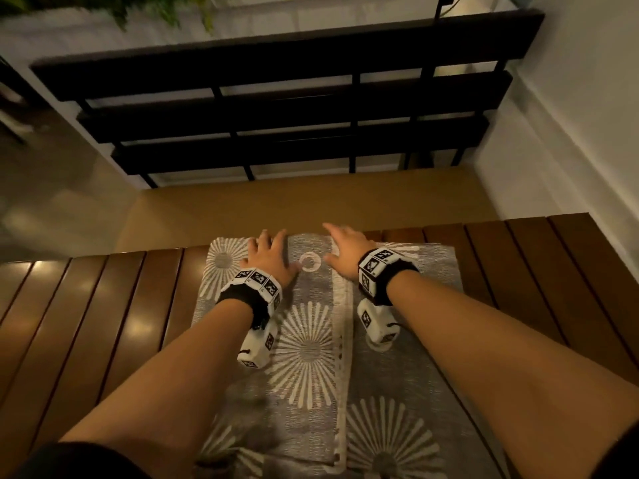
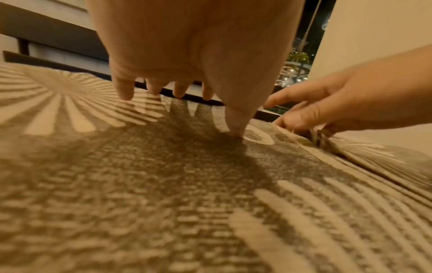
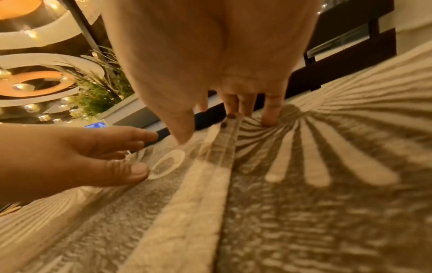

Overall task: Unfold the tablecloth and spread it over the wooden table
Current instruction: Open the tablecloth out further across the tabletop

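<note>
The tablecloth [image 1: 311,357], grey with white sunburst prints, lies folded into a long strip across the slatted wooden table [image 1: 103,305]. Both hands are at its far end. My left hand [image 1: 268,252] lies spread on the cloth, fingers [image 2: 126,92] at the far edge and thumb [image 2: 236,127] beside a white ring print [image 1: 308,261]. My right hand [image 1: 345,248] reaches over the pale hem [image 3: 198,194], fingers [image 3: 271,114] straight and touching the far edge, thumb [image 3: 182,129] pointing down. Folded layers [image 2: 315,138] rise slightly under it. I cannot tell whether it grips them.
Bare table slats show left and right of the cloth. Beyond the table's far edge is tan floor [image 1: 276,202], then a dark slatted bench [image 1: 276,108]. A white wall [image 1: 587,98] runs along the right. Green plants [image 1: 155,8] hang at the top left.
</note>
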Tool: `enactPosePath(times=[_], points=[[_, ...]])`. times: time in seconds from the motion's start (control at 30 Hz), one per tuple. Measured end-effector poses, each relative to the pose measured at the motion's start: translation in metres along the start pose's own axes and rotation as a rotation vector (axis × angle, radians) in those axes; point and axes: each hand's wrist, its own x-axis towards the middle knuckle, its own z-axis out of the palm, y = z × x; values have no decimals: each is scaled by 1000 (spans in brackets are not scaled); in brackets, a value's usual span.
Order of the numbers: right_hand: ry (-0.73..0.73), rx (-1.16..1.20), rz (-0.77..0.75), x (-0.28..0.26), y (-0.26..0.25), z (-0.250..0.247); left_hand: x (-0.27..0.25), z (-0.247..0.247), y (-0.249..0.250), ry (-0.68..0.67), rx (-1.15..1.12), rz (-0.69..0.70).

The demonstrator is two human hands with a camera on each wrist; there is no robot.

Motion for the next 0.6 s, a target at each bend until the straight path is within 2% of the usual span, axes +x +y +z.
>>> enactPosePath(times=[0.07, 0.13, 0.3, 0.37, 0.43, 0.5, 0.6], points=[[-24, -137, -14, 4, -1, 5, -5, 3, -6, -123, 60, -9], [26, -150, -47, 10, 2, 5, -8, 7, -13, -208, 107, -7], [118, 34, -101, 9, 5, -6, -8, 14, -26, -249, 105, -80], [217, 144, -169, -7, 4, -4, -11, 11, -29, -247, 114, -97], [259, 81, -248, -26, 6, 4, -10, 4, -33, -237, 126, -100], [140, -117, -298, -49, 12, 15, -9, -8, -29, -237, 162, -71], [-106, -306, -251, -72, 26, 34, -25, -21, -18, -262, 120, 34]])
